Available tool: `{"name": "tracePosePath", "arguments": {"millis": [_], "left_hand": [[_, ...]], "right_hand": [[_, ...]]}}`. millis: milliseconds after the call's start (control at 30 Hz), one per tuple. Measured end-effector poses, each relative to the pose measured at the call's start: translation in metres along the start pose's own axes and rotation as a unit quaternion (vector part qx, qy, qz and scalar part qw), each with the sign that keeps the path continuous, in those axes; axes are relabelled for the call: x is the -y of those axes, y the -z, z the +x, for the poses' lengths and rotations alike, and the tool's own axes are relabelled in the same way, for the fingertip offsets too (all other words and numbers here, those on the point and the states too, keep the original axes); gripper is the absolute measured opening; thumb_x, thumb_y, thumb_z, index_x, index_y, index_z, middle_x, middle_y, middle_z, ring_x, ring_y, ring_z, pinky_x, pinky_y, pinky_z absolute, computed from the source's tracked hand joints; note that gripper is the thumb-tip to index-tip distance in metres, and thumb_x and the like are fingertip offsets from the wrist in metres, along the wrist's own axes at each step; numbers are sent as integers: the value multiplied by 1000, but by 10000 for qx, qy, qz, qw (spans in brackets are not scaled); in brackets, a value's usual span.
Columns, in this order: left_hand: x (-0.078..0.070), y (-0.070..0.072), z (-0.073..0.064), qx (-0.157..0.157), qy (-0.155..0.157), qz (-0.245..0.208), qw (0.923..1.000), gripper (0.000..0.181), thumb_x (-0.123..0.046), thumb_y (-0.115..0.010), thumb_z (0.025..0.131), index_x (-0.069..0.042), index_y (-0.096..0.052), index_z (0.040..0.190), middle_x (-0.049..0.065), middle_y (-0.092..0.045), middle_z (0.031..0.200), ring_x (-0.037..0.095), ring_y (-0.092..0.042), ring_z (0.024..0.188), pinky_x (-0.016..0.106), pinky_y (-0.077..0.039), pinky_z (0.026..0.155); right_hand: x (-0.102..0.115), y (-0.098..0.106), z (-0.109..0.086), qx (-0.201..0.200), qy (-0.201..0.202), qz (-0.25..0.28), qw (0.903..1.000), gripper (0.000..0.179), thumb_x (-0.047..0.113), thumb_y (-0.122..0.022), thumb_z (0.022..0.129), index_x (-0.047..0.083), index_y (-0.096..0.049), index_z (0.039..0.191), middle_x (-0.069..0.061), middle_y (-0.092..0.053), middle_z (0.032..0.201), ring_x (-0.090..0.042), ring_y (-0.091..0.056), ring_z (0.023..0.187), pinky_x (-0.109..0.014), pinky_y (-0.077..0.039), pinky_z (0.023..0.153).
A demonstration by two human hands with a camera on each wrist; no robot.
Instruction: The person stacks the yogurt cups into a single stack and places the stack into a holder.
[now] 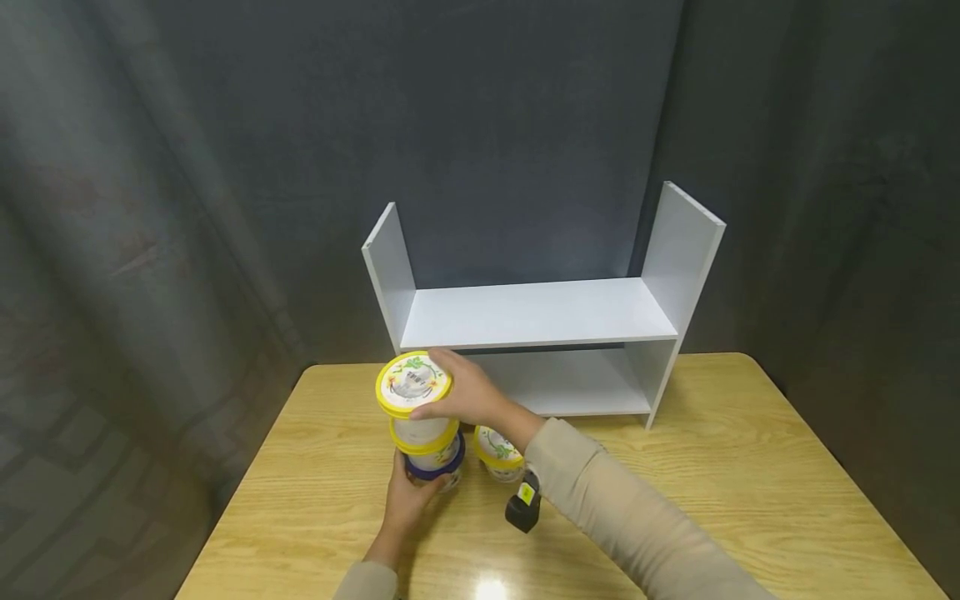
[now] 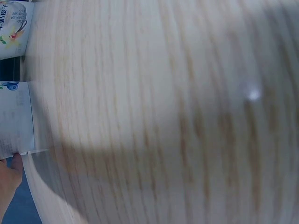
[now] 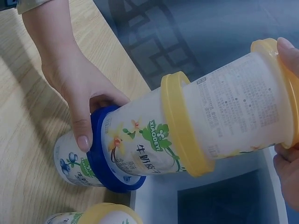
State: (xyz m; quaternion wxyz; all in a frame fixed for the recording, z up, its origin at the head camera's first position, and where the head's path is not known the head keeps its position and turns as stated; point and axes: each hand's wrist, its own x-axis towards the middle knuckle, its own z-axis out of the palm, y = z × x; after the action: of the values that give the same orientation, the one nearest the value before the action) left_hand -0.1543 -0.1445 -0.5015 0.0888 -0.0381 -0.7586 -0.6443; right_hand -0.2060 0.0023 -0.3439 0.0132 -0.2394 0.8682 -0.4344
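Three paper tubs stand stacked in front of the shelf. At the bottom is a blue-lidded tub with blueberries printed on it. Above it rests a yellow-lidded tub with a flower print, and a second yellow-lidded tub tops the stack. My left hand grips the blue-lidded tub around its lid, thumb on the near side. With thumb and fingers across the lid, my right hand holds the top tub. In the left wrist view only the tubs' sides and a fingertip show.
Another yellow-lidded tub stands right of the stack, partly behind my right forearm. A white two-tier shelf stands at the back of the wooden table. Dark curtains surround it. A black device hangs by my right cuff.
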Motion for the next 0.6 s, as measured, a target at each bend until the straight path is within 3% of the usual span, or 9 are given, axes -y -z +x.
{"name": "tracePosePath", "arguments": {"millis": [600], "left_hand": [[-4,1,-1,69,-56,60,9999,84,1,-70,66,-2,-19,132,26,-36,122,42,-37,110,50,-32,92]], "right_hand": [[-1,0,0,30,20,-28,10000,101,43,-77,56,9,-26,135,-5,-29,136,-22,-31,121,-41,-27,98]]}}
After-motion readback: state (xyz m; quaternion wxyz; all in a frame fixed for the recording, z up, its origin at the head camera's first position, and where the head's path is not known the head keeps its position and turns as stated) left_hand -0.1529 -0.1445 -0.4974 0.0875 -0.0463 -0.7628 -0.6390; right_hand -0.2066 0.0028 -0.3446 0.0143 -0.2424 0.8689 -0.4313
